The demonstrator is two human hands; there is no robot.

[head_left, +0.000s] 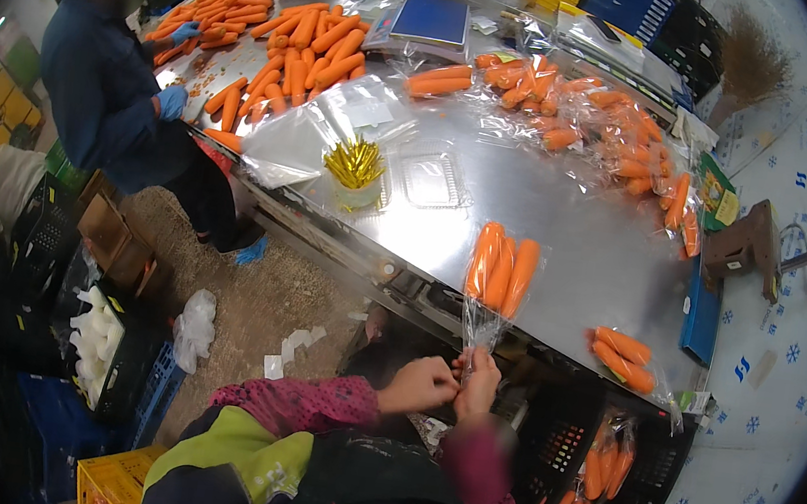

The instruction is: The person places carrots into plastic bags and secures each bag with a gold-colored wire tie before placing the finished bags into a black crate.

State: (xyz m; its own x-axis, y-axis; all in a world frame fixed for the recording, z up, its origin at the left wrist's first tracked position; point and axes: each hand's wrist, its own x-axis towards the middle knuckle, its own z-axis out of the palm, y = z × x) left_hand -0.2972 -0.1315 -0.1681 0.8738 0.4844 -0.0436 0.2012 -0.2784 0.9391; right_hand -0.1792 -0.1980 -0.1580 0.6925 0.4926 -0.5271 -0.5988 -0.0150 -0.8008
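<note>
A clear plastic bag of carrots (499, 272) lies on the metal table's near edge, its gathered neck pointing toward me. My right hand (478, 384) is closed around that neck, just past the edge. Close against it, my left hand (419, 387) has its fingers pinched together; what sits in them is too small to make out. To the right, another bag of carrots (624, 360) rests near the table's edge. Further in stands a round tub of gold twist ties (354, 163), with a clear plastic clamshell box (430, 179) to its right.
Loose carrots (313, 44) are heaped at the far left, where a co-worker (109, 65) in blue gloves stands. Many bagged carrots (582, 113) line the back right, near a scale (432, 20). A black crate (632, 482) below the table holds bagged carrots. A metal bracket (748, 252) juts at right.
</note>
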